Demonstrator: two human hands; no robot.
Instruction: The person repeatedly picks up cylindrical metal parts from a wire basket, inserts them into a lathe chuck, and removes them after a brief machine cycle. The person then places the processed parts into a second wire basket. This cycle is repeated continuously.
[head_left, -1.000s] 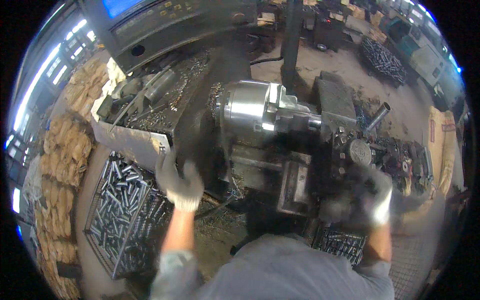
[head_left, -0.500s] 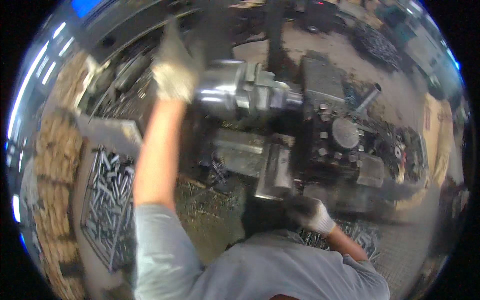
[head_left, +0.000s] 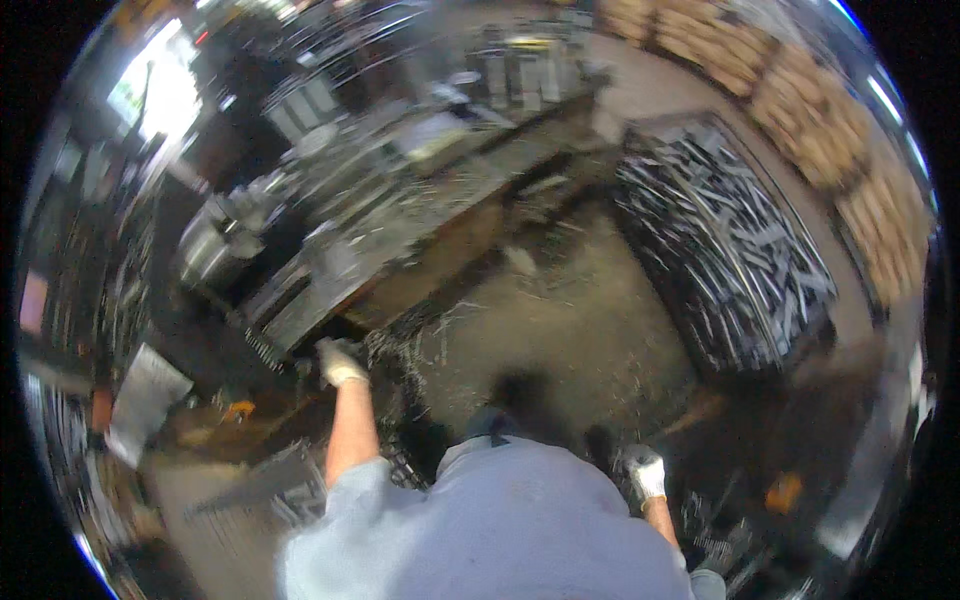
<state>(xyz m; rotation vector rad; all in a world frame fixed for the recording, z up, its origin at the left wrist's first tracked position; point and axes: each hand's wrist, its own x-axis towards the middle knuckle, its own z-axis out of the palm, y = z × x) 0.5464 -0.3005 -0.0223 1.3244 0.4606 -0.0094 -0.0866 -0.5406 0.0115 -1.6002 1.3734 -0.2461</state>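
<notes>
My left hand, in a white work glove with darkened fingers, reaches out beside the near end of a lathe's dark bed. Motion blur smears its fingers, and whether it touches the machine is unclear. Low on the right, by my body, hangs my right hand in a similar glove. Its fingers are dark and blurred, and no object shows in it. The lathe's shiny round chuck is at the left, beyond my left hand.
A large bin holding many cut metal pieces stands at the right. Behind it are stacked tan sacks. Metal shavings litter the floor ahead. A pale metal plate lies at the left, and metal parts line the far bench.
The view has swung round away from the lathe. My left hand has come off the chuck and lowered; my right hand has left the machine's near side and hangs by my body.
</notes>
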